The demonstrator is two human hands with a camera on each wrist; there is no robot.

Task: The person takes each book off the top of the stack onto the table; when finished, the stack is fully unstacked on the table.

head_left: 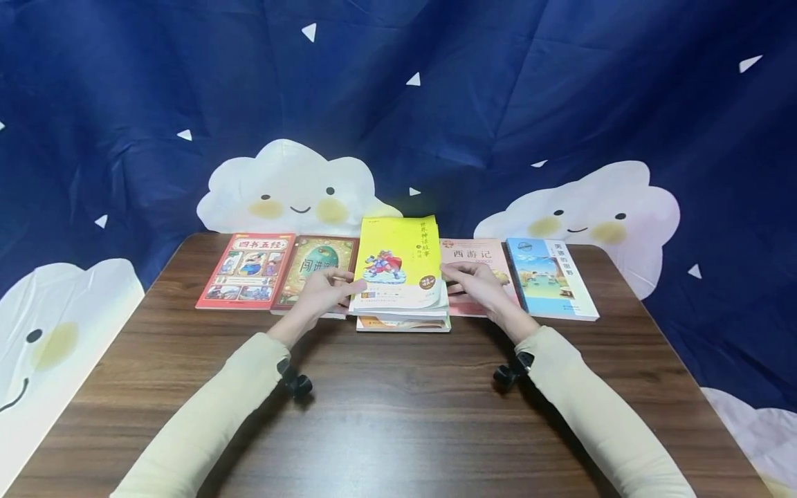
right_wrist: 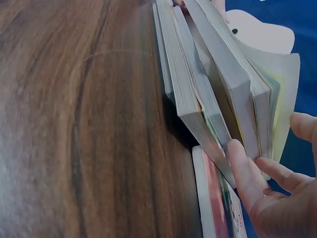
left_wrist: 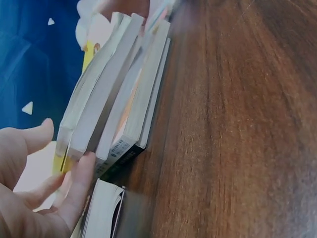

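Note:
The yellow book (head_left: 398, 252) lies on top of a pile in the middle, at the back of the table. My left hand (head_left: 319, 297) grips the upper books at their left side, thumb by the yellow cover and fingers at the edges. On the opposite side my right hand (head_left: 478, 290) holds them in the same way. Both wrist views show a gap between the upper books (left_wrist: 101, 94) (right_wrist: 230, 59) and the lower books (left_wrist: 146, 94) (right_wrist: 181, 69). The left hand (left_wrist: 44, 188) and the right hand (right_wrist: 282, 193) have fingertips low against the book edges.
Left of the pile lie a red book (head_left: 247, 271) and a green-and-brown book (head_left: 305, 259). A pink book (head_left: 457, 247) and a blue-and-white book (head_left: 548, 280) lie to its right. Behind the wooden table (head_left: 398, 415) hangs a blue cloth (head_left: 398, 104) with clouds.

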